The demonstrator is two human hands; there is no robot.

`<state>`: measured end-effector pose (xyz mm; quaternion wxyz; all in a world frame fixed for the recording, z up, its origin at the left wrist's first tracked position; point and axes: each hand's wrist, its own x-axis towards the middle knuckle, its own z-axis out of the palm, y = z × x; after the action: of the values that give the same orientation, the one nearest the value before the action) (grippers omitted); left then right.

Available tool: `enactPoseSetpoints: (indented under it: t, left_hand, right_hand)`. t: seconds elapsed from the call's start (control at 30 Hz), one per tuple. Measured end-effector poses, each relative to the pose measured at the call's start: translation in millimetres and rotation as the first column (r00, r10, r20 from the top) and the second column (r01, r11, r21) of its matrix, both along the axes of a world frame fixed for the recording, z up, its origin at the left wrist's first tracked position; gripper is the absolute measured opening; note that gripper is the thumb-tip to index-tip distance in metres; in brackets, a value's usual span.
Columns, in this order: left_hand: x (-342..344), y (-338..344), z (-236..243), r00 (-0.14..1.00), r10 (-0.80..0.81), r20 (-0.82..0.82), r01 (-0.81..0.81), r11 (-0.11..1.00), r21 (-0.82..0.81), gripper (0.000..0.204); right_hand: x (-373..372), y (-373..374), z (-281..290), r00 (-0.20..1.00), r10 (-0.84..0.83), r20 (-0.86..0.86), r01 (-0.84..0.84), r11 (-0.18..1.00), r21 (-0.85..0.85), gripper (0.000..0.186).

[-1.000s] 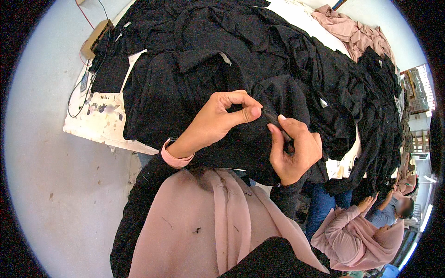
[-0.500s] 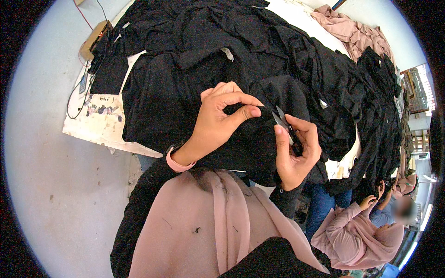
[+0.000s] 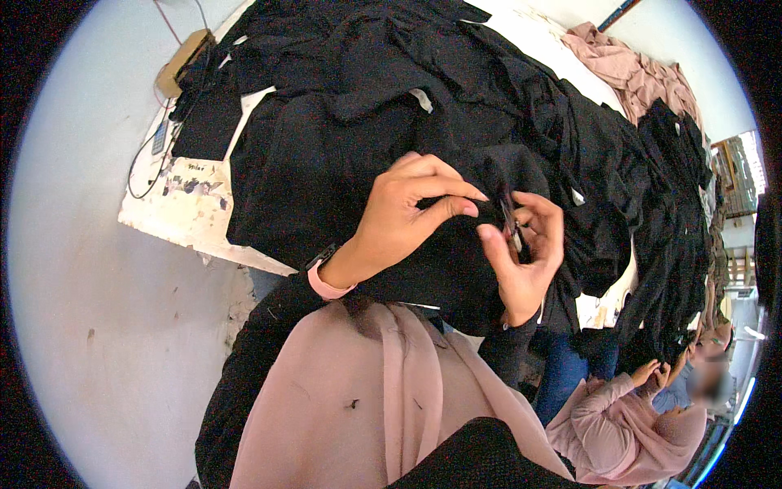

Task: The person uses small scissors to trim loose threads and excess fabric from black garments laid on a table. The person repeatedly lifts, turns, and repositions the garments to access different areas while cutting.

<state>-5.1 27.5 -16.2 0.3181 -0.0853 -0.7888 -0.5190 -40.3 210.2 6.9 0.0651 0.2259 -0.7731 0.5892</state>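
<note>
Since half a second ago, the blades of the small dark thread snips have swung from slanting up and left to nearly upright, and the right hand's thumb has come away from them. The left hand has slid a little rightward, along with the table and cloth, as the view itself shifts slightly.

The right hand holds the snips against its curled fingers, its thumb standing apart on the left side. The left hand's thumb and forefinger are nearly together, their tips just left of the blades; the blades are blurred and the cloth behind is dark, so I cannot tell whether a thread or a fold sits between those fingertips. A pink wristband circles the left wrist.

Both hands are in front of a broad spread of black cloth, rumpled over the white table, with a small white tag showing above the left hand. A beige box with wires sits at the far left, pinkish cloth lies at the upper right, and a co-worker in pink is at the lower right.
</note>
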Motion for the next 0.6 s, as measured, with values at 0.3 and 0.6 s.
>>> enactPoseSetpoints:
  t: [0.3, 0.6]
  left_hand:
    - [11, -89, -12, 0.876, 0.472, -0.096, -0.464, 0.775, -0.428, 0.068]
    - [55, -126, -75, 0.633, 0.662, 0.401, -0.352, 0.708, -0.612, 0.074]
  right_hand:
    - [-66, 37, -13, 0.961, -0.186, 0.206, 0.274, 0.755, -0.596, 0.022]
    - [-21, 19, -93, 0.921, -0.218, 0.322, 0.141, 0.959, 0.247, 0.091]
